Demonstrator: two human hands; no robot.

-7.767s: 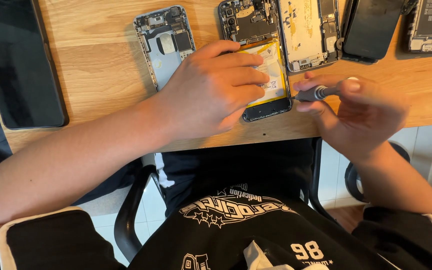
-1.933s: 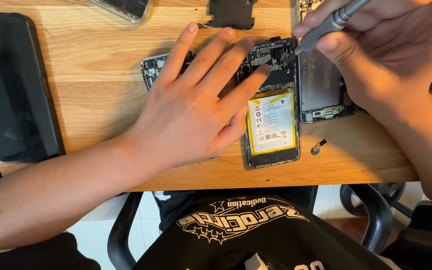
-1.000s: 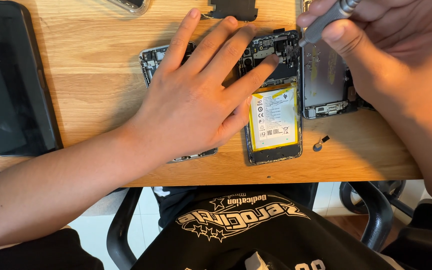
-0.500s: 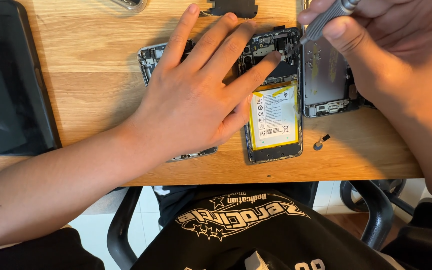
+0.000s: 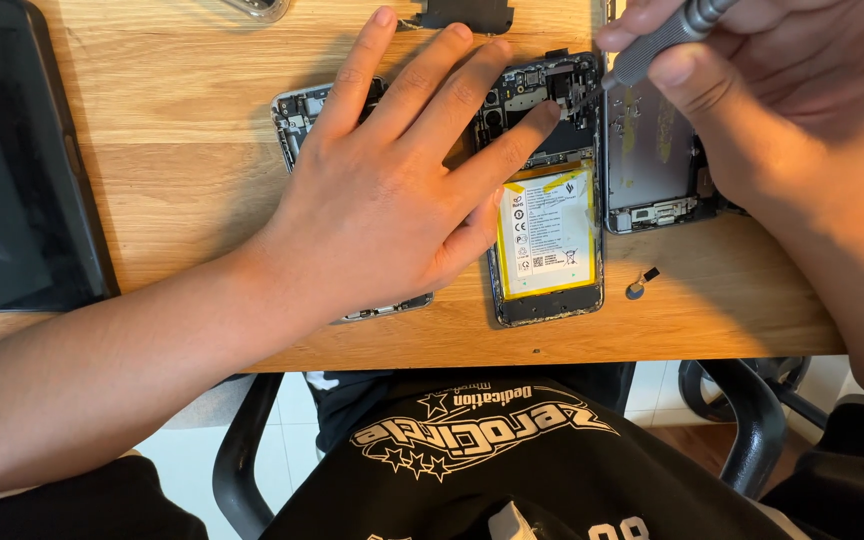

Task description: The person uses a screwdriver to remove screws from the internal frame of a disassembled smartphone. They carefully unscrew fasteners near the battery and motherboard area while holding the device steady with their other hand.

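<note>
I press my left hand (image 5: pixel 392 190) flat, fingers spread, on the opened phone (image 5: pixel 544 190) at the surface's near edge; my right hand (image 5: pixel 752 90) pinches the screwdriver (image 5: pixel 664 35) above the phone's top end. A slipping tip could gouge its circuit board, and the loose small part (image 5: pixel 640 284) right of the phone could roll off.

The left hand (image 5: pixel 387 200) is laid palm down and flat, with the fingers (image 5: pixel 422 85) spread wide and stretched forward; the thumb is tucked low at the right side of the palm. The left forearm is extended bare from the lower left, angled up to the wrist. The right hand (image 5: pixel 782 95) is held raised at the upper right, curled into a pinch, the thumb pressed against the bent fingers. Its forearm is run down along the right edge.
</note>
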